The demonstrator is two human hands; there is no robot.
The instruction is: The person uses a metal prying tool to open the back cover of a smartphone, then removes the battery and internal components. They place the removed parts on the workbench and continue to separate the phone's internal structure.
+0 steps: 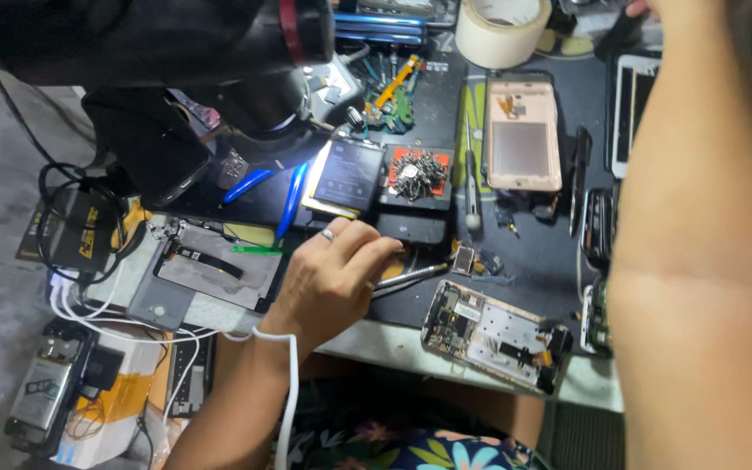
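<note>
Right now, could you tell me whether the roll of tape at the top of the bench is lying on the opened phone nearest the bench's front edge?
No, the roll of tape lies at the far edge of the bench, well apart from the opened phone.

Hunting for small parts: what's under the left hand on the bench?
From under the left hand a metal tweezers shaft pokes out toward the opened phone. Its grip end and anything beneath the palm are covered.

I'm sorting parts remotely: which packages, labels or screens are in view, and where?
Battery label: dark rectangle, bench centre, above the left hand.
White-framed phone screen: upright, right edge.
Yellow-and-white box: below the bench, lower left.
Black-and-yellow packet: left edge, under cables.
</note>
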